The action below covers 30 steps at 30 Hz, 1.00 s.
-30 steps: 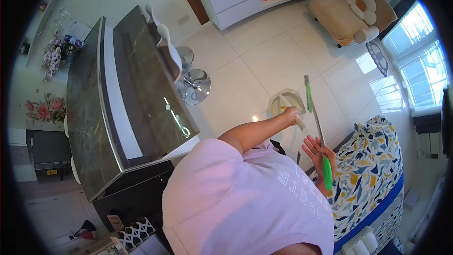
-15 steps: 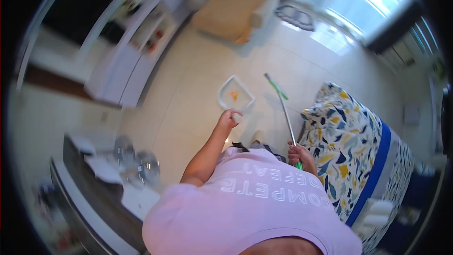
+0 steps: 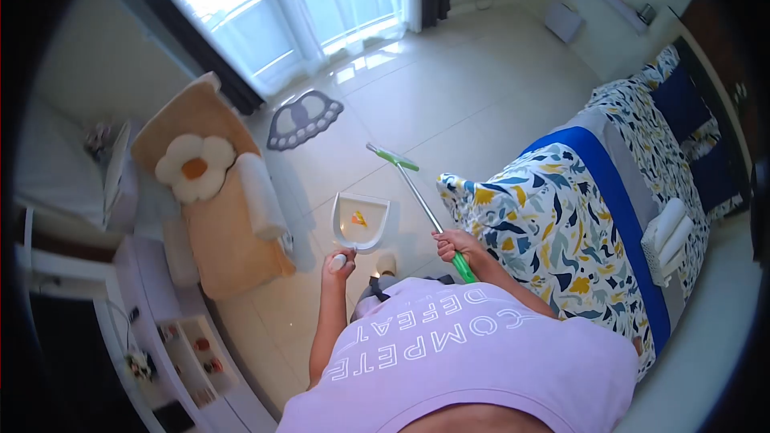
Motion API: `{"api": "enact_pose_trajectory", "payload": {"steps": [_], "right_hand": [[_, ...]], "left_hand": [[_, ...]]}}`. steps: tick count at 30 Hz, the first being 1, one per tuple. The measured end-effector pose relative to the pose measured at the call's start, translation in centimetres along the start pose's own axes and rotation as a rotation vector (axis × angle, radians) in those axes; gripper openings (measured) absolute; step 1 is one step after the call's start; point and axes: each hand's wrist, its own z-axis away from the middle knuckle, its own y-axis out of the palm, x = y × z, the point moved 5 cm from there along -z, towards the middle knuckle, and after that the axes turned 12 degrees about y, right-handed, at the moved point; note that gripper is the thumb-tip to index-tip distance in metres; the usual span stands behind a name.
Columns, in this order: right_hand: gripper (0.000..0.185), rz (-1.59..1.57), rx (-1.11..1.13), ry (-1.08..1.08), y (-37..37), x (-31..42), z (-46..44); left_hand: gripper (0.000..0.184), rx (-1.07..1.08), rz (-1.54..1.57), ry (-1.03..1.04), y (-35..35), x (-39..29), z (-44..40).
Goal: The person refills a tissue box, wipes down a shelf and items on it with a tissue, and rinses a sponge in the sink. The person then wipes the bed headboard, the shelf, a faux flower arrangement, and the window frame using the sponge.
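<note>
My left hand (image 3: pixel 337 269) is closed around the white handle (image 3: pixel 338 260) of a dustpan (image 3: pixel 358 247). A small orange-and-yellow scrap (image 3: pixel 358 219) lies within the dustpan's rim; what it is I cannot make out. My right hand (image 3: pixel 462 249) grips the pole of a long-handled floor squeegee (image 3: pixel 420 207), with its green grip (image 3: pixel 463 268) showing below the fingers. The squeegee's green head (image 3: pixel 398 160), edged in grey, is beyond the dustpan, to its upper right and apart from it.
On the right stands a bed (image 3: pixel 545 208) with a patterned cover. A tan lounge chair (image 3: pixel 228 232) with a flower cushion (image 3: pixel 195 167) is at left. Ahead, a grey foot-shaped mat (image 3: pixel 304 119) lies on the tiles before a curtained glass door (image 3: pixel 337 4). A cabinet (image 3: pixel 152 289) is lower left.
My view has swung toward the glass door and bed, so the room appears shifted. Both hands keep their holds on the dustpan and squeegee.
</note>
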Motion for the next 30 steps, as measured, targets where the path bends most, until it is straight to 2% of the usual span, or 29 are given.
{"api": "enact_pose_trajectory", "payload": {"steps": [2,4,6,10,12,14,16,19,22,24,26,27,28,30], "right_hand": [[0.010,-0.071,-0.004,-0.049,1.2,3.9,0.4],[0.011,-0.102,0.014,-0.107,1.8,6.0,1.1],[0.012,-0.160,0.046,-0.173,1.2,10.3,1.1],[0.012,-0.272,0.015,-0.286,-0.2,19.5,0.0],[0.012,-0.312,-0.171,-0.360,-1.7,24.8,0.0],[0.015,-0.300,-0.203,-0.448,-4.6,30.4,-0.9],[0.018,-0.243,-0.245,-0.483,-5.5,37.8,0.1],[0.020,-0.319,-0.177,-0.492,-6.6,47.6,2.6],[0.018,-0.357,-0.117,-0.550,-7.5,55.4,5.2],[0.016,-0.268,-0.172,-0.635,-7.2,60.8,6.8],[0.016,-0.314,-0.160,-0.653,-8.4,66.0,7.3],[0.021,-0.266,-0.265,-0.681,-8.8,68.5,8.1],[0.025,-0.220,-0.372,-0.708,-9.5,71.1,9.1],[0.025,-0.266,-0.398,-0.712,-12.1,75.7,9.3]], "left_hand": [[0.023,-0.040,-0.089,0.057,7.2,3.9,-1.5],[0.016,-0.062,-0.123,0.017,10.1,4.6,-3.3],[0.011,-0.137,-0.103,0.019,15.9,6.7,-7.6],[0.006,-0.118,-0.313,-0.096,26.1,11.4,-16.4],[0.013,-0.129,-0.252,-0.141,30.2,13.1,-21.7],[0.017,-0.138,-0.214,-0.180,32.8,15.7,-26.1],[0.026,-0.139,-0.170,-0.128,37.7,18.8,-30.2],[0.030,-0.190,-0.153,-0.236,43.7,24.9,-35.5],[0.031,-0.188,-0.209,-0.208,49.3,30.1,-41.5],[0.029,-0.205,-0.241,-0.294,52.9,34.4,-45.8],[0.018,-0.261,-0.319,-0.314,55.8,38.5,-49.9],[0.008,-0.333,-0.292,-0.432,57.1,41.2,-52.0],[0.008,-0.341,-0.306,-0.444,58.3,43.9,-54.7],[0.006,-0.327,-0.404,-0.310,60.8,48.7,-60.1]]}}
